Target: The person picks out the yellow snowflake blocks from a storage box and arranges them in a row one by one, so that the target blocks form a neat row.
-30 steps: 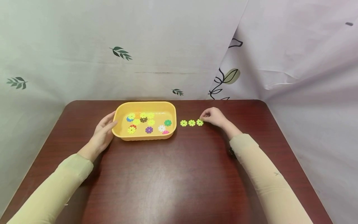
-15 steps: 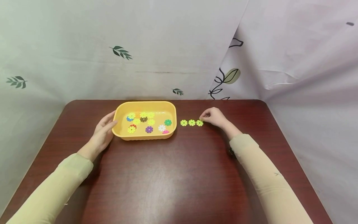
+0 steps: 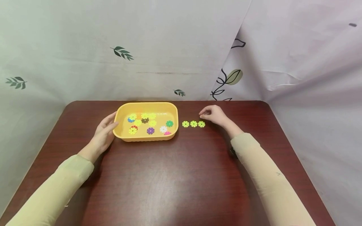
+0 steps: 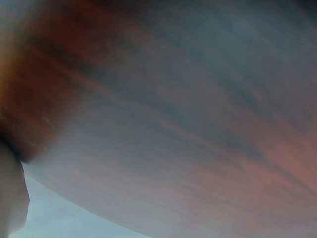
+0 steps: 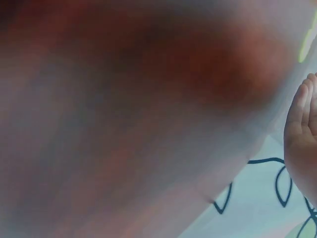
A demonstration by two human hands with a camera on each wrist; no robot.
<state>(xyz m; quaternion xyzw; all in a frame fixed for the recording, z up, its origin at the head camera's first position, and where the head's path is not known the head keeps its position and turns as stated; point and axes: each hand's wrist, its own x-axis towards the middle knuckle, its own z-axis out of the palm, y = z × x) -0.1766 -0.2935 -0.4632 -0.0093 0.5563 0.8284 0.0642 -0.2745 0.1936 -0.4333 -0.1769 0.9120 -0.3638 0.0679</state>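
Observation:
In the head view, my left hand [image 3: 103, 135] holds the left end of a yellow plastic tub [image 3: 145, 138], with the thumb over its rim. Inside lie several notched, flower-shaped plastic discs, among them a purple disc [image 3: 150, 131], a green disc [image 3: 169, 123] and a white disc [image 3: 163, 129]. Right of the tub, three yellow discs form a row: the left disc [image 3: 185, 124], the middle disc [image 3: 193, 124] and the right disc [image 3: 201, 124]. Just above the right disc hovers my right hand [image 3: 215, 115], fingers loosely bent, nothing visible in them. The left wrist view is mostly blurred tabletop.
A dark red-brown table [image 3: 169, 175] carries everything. Behind it and along both sides hangs pale cloth [image 3: 158, 40] with leaf prints, close to the table's far edge.
My right hand has let go of the right yellow disc and lifted slightly away from it. That disc now lies level with the other two. The left hand and tub stay put.

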